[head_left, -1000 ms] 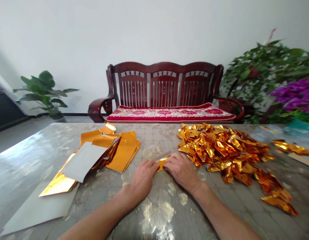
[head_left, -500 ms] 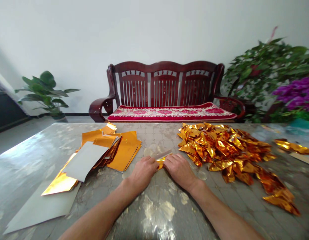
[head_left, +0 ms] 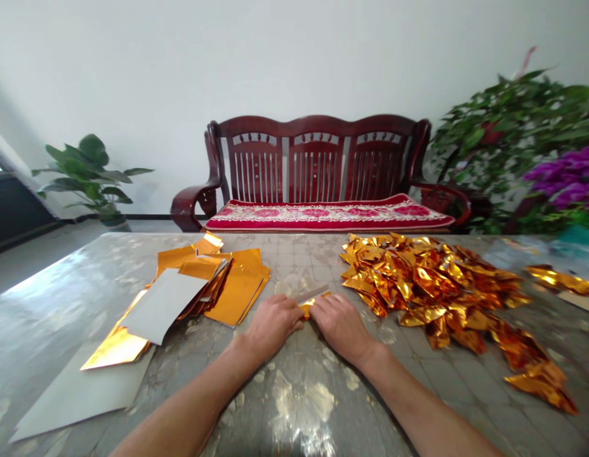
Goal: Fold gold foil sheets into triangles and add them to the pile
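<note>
Between my two hands, near the middle of the table, lies a small piece of gold foil paper (head_left: pixel 308 308) with a pale grey strip along its far edge. My left hand (head_left: pixel 274 322) grips its left end, fingers curled and pressed together. On the other end, my right hand (head_left: pixel 341 322) is closed in the same way, its fingertips close to those of the left. The hands cover most of the paper, so its exact fold is hidden. To the left of them is a loose stack of flat gold foil sheets (head_left: pixel 237 289); to the right rises a heap of folded gold foil pieces (head_left: pixel 425 279).
A grey sheet (head_left: pixel 168 301) lies on the stack, and larger grey sheets (head_left: pixel 80 400) rest at the table's (head_left: pixel 299 406) left. Clear plastic (head_left: pixel 518 247) sits at the far right. Behind the table stand a wooden bench (head_left: pixel 316 168) and potted plants (head_left: pixel 92 178).
Both hands stay on the foil paper with only slight finger movement; less gold shows between them. The whole view has shifted slightly. The stack and heap look the same.
</note>
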Tool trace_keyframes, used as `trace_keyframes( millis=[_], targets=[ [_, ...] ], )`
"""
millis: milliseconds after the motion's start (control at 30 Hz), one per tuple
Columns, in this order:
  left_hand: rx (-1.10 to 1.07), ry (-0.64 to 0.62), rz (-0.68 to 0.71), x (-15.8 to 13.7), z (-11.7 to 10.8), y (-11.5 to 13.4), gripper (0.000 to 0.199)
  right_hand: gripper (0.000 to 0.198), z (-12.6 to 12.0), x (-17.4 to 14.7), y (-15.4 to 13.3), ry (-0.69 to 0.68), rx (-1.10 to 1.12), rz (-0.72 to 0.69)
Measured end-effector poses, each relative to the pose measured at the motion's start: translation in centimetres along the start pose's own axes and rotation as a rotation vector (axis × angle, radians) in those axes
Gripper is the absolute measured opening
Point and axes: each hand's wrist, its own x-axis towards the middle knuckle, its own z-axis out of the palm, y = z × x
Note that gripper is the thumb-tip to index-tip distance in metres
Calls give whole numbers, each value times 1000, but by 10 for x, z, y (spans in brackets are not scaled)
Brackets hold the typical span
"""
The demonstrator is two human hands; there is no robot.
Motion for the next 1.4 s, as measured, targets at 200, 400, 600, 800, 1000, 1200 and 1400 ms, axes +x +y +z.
trace_keyframes(
  millis=[200, 400, 600, 800, 1000, 1200, 1400],
  targets=[
    [97, 89, -8, 1, 17, 1, 25, 17, -1, -1, 0, -18, 1, 67],
    [26, 155, -68, 3, 23, 7, 31, 3, -10, -2, -3, -39, 181, 177],
    [-223, 252, -143, 0, 23, -2, 21, 14, -5, -2, -1, -28, 231, 222],
    [-310, 286, -168, -4, 32, -18, 43, 11, -4, -2, -1, -35, 280, 266],
    [-303, 238, -155, -2, 28, -14, 35, 14, -4, 1, -4, -44, 226, 304],
    [-345, 220, -183, 3, 27, -13, 29, 16, -3, 5, -6, -68, 158, 355],
    [-395, 213, -226, 6, 30, -15, 29, 15, -1, 6, -6, -80, 147, 391]
  ],
)
